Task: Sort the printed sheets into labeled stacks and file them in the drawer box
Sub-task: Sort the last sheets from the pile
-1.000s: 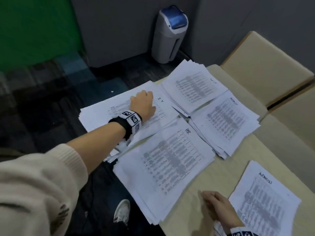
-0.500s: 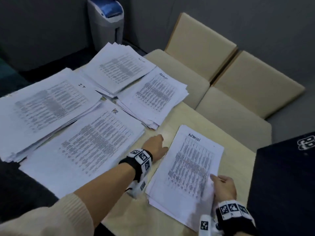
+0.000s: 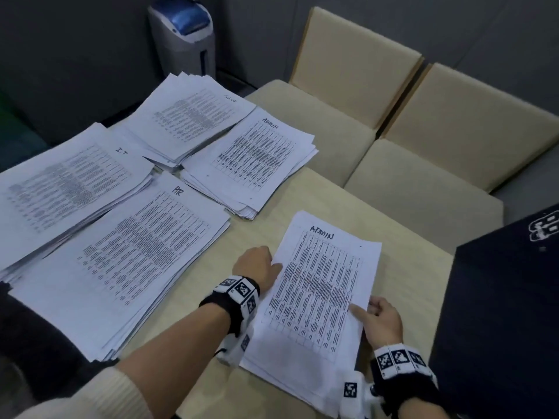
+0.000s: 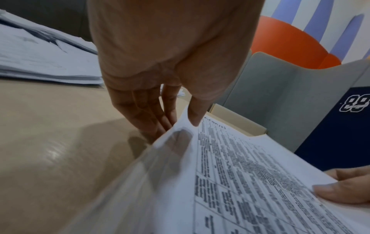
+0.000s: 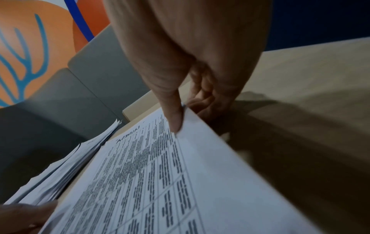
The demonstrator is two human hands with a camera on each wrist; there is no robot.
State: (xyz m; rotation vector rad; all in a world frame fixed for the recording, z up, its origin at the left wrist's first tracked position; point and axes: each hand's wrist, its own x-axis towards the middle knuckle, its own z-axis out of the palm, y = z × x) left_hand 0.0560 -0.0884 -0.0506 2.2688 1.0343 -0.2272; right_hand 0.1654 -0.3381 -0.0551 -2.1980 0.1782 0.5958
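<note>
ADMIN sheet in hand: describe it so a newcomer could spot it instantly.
On the beige table, nearest the dark box, lies a small ADMIN pile. Left hand and right hand pinch its edges. The other ADMIN stack is thicker, farther away and untouched.

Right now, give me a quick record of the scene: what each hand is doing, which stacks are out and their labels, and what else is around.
left hand: pinches the left edge of the near ADMIN sheets, thumb on top, fingers underneath
right hand: grips the same sheets at their right edge
sorted stacks: I.T stack, HR stack, far ADMIN stack, and one stack whose label is unreadable
surface: table
beside the right hand: dark box
beyond the table: beige chairs, bin
</note>
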